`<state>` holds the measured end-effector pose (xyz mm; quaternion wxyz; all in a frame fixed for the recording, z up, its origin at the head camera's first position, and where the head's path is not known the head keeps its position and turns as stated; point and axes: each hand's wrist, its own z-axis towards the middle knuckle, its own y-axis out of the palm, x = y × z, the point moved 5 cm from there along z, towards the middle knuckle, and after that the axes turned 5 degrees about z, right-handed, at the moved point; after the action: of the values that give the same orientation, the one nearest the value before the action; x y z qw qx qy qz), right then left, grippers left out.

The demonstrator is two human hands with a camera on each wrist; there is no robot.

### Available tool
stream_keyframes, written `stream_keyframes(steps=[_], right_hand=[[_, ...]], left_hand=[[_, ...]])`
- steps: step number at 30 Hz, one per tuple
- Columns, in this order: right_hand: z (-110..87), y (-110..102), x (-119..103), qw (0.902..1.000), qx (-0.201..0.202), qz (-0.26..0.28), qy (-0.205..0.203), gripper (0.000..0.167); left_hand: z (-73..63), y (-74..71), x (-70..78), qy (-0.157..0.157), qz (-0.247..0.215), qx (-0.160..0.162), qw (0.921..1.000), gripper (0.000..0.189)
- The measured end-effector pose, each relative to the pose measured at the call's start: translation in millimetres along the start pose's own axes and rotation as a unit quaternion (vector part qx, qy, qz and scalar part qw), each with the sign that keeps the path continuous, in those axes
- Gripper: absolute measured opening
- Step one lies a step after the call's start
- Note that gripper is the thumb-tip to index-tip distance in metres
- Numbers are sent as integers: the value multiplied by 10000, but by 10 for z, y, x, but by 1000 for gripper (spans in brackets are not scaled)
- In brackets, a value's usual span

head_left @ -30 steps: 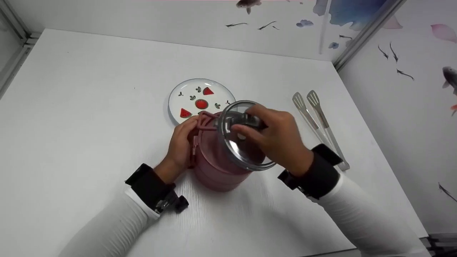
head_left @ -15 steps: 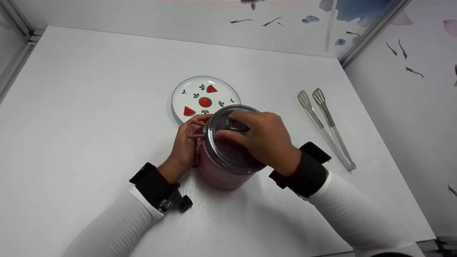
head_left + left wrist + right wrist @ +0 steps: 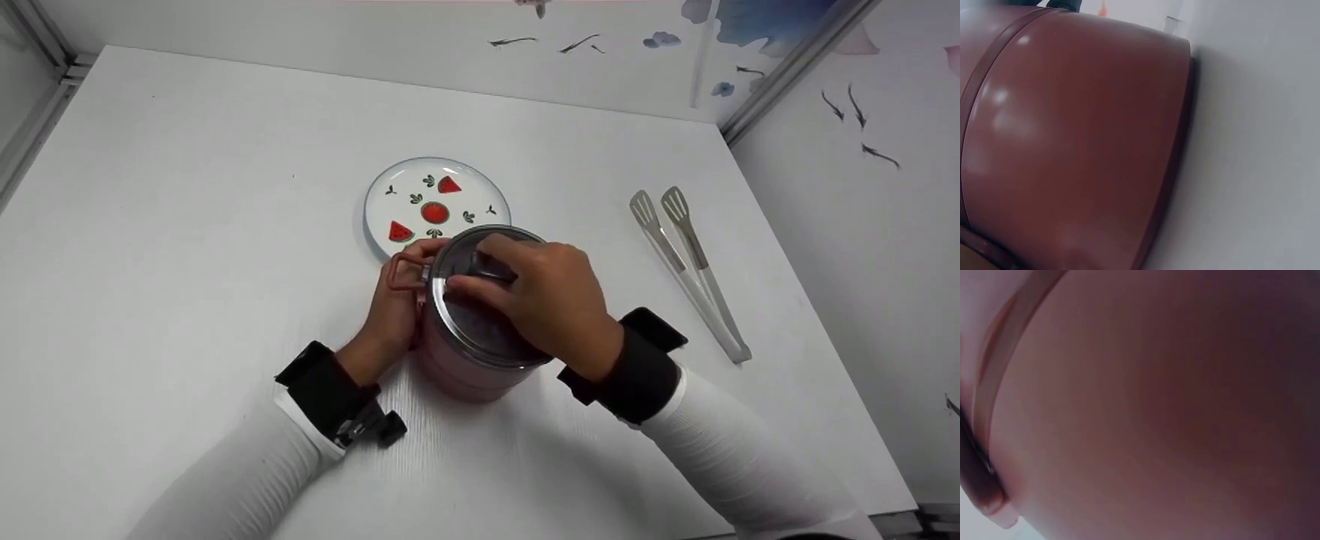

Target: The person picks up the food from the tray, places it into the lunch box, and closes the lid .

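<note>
A pink canister [image 3: 465,379] stands on the white table, and its wall [image 3: 1084,129] fills much of the left wrist view. On top sits a see-through lid [image 3: 480,330] with a grey rim and a dark knob. My right hand [image 3: 559,300] pinches that knob between thumb and fingers. The left hand [image 3: 391,304] holds the canister's left side, with its fingers partly hidden behind it. Beside those fingers, a pink wire clasp [image 3: 405,271] sticks out at rim height. In the right wrist view the canister wall [image 3: 1117,410] is close and blurred.
Just behind the canister lies a white plate [image 3: 484,187] with watermelon designs, its front edge covered. Metal tongs [image 3: 694,294] with slotted ends lie to the right. White wall panels with painted fish and flowers border the table at the back and right.
My right hand has brought the lid down from a tilted position over the opening to lie on the canister's rim. The left hand has stayed on the side, and the clasp has swung outward.
</note>
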<state>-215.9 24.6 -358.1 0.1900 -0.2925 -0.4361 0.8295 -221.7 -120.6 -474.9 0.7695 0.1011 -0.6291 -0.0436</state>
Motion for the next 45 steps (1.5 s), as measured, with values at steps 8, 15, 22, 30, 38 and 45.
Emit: stream_keyframes(steps=[8, 15, 22, 30, 38, 45], right_hand=[[-20, 15, 33, 9993, 71, 319, -202, 36], [-15, 12, 59, 9973, 47, 560, -467, 35], [-9, -22, 71, 9957, -27, 639, -666, 32], [11, -18, 52, 9958, 17, 618, -674, 34], [22, -12, 49, 9950, 41, 588, -808, 32], [4, -7, 53, 9951, 75, 526, -830, 33]], left_hand=[[7, 11, -48, 118, 250, -250, 9993, 39], [11, 17, -68, 111, 66, -300, 9995, 41], [2, 49, -5, 108, 57, -303, 9995, 41], [77, -104, 75, -213, -247, -60, 9995, 38], [41, -82, 963, 1003, 1832, -572, 9763, 39], [54, 247, 920, 633, 3099, -1143, 9417, 37]])
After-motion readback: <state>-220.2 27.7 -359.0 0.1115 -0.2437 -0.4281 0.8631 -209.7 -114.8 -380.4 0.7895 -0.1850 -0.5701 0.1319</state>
